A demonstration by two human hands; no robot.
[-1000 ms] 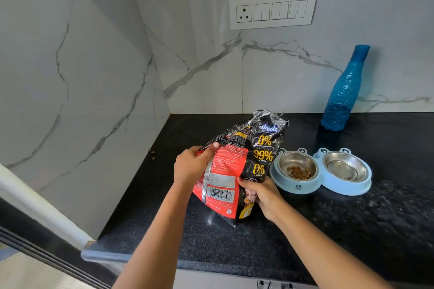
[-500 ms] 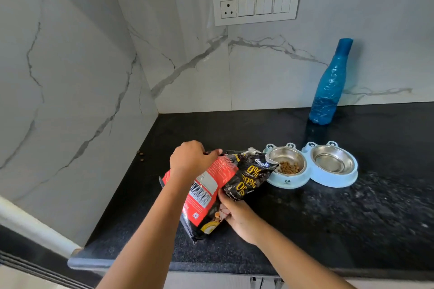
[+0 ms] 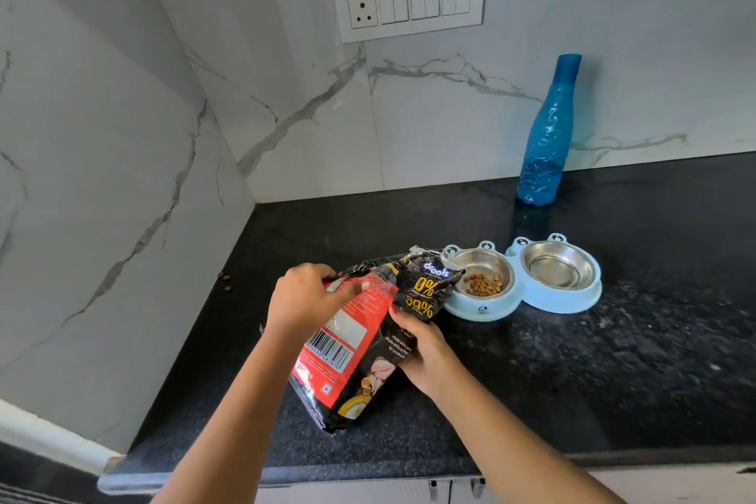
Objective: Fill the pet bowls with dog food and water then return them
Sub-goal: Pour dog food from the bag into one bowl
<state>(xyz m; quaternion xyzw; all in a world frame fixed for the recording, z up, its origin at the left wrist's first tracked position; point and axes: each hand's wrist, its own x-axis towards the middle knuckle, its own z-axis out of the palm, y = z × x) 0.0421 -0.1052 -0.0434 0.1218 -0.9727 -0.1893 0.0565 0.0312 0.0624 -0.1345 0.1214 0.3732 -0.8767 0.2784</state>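
A black and red dog food bag (image 3: pixel 368 340) lies tilted over the black counter, its mouth resting at the rim of the left bowl. My left hand (image 3: pixel 302 299) grips the bag's upper edge. My right hand (image 3: pixel 421 348) holds its underside near the middle. The pale blue double pet bowl stand (image 3: pixel 581 301) sits just right of the bag. Its left steel bowl (image 3: pixel 484 264) holds a small heap of brown kibble (image 3: pixel 482 284). The right steel bowl (image 3: pixel 558 270) looks dry and bare. A blue water bottle (image 3: pixel 546 135) stands upright behind the bowls against the wall.
The black granite counter (image 3: pixel 613 381) meets marble walls at the back and left, forming a corner. A few loose kibble pieces (image 3: pixel 226 282) lie by the left wall. A white switch panel (image 3: pixel 409 4) is on the back wall. The counter's front edge runs below my arms.
The bag went from upright to tipped down toward the left bowl, its mouth now at the bowl's rim. Both hands kept their hold and lowered with it.
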